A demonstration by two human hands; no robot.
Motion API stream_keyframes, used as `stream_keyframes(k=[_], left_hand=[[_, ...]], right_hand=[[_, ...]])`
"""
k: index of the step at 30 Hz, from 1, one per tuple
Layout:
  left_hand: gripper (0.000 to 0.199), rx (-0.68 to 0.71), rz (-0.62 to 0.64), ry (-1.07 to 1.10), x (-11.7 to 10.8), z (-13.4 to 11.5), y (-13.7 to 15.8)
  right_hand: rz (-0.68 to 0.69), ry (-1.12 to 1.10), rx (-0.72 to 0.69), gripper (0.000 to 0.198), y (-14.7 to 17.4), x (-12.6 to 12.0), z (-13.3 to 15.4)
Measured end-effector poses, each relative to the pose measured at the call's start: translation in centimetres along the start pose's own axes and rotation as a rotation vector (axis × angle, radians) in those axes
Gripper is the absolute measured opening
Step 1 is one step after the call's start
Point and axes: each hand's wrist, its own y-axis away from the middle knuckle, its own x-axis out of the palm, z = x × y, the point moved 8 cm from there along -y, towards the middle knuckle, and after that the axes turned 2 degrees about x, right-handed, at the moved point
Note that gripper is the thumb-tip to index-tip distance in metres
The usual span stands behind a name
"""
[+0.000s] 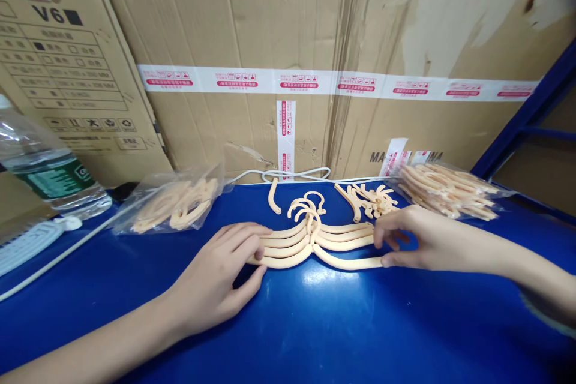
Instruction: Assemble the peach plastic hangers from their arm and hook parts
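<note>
Several beige folding hangers (288, 261) lie nested in a row on the blue table, their curved hooks pointing away from me. My left hand (225, 270) is around their left ends, with fingers over the arms and thumb at the front one. At the right ends, my right hand (405, 240) curls its fingers by the rear arms, and its thumb touches the tip of the front arm. The fingers of both hands hide the arm ends. Behind the row are a single loose hanger arm (273, 197) and a pile of loose hanger parts (369, 199).
A clear bag of beige ring-shaped parts (173, 204) lies at left, and a bag of hanger arms (445, 189) at right. A water bottle (54, 174), a pale-blue brush (31, 243) and a white cable (63, 261) are at far left. Cardboard boxes (252, 132) stand behind the blue table (292, 336).
</note>
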Motion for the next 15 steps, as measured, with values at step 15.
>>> stream_keyframes(k=[15], left_hand=[[0.016, 0.012, -0.026, -0.020, -0.2, -0.2, 0.0]], right_hand=[[-0.010, 0.165, 0.046, 0.014, -0.1, 0.8, -1.3]])
